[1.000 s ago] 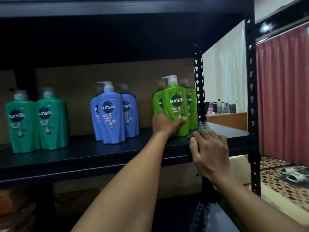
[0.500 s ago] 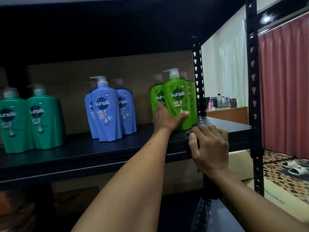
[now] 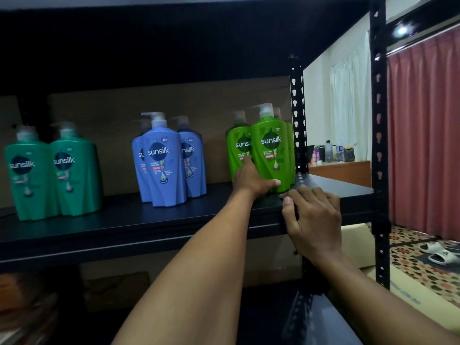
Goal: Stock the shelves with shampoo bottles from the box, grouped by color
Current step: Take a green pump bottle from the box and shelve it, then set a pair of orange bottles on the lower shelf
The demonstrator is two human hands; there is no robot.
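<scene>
On the black shelf (image 3: pixel 154 220) stand three colour groups of pump bottles. Two teal bottles (image 3: pixel 53 173) are at the left, three blue bottles (image 3: pixel 165 168) in the middle, and lime green bottles at the right. My left hand (image 3: pixel 251 180) grips the base of the front lime green bottle (image 3: pixel 272 150), thumb across its front; it stands upright on the shelf. Another lime green bottle (image 3: pixel 237 148) stands just behind it to the left, and a third is mostly hidden. My right hand (image 3: pixel 312 220) holds the shelf's front edge next to the post.
A black perforated upright (image 3: pixel 297 115) rises right beside the green bottles, and another upright (image 3: pixel 378 145) stands nearer to me. A cardboard box (image 3: pixel 410 290) lies low at the right. Red curtain and sandals are beyond. A lower shelf level is dark below.
The view has shifted slightly down and left relative to the shelf. My left hand stays on the lime green bottle, which has slid a little toward the post; my right hand stays on the edge.
</scene>
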